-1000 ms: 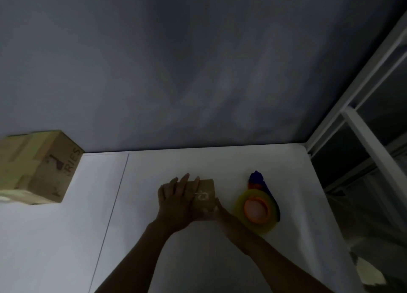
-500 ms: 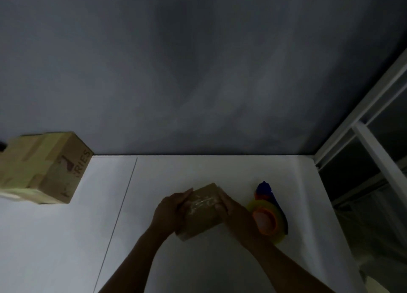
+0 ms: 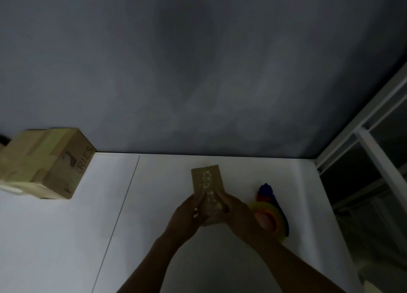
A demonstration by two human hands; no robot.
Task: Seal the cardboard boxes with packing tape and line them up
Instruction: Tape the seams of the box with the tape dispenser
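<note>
Small cardboard box [image 3: 207, 180] now swung from slanted to lengthwise, glossy taped face up, just left of tape dispenser [image 3: 272, 221]. Left hand [image 3: 187, 214] and right hand [image 3: 239, 211] grip its near end, fingers curled round. Sealing looks done; probably next goes beside large box [image 3: 46, 162], far left of dispenser.

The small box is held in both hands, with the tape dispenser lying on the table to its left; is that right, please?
Not quite: the head view shows the tape dispenser lying on the table to the right of the small box.
</note>
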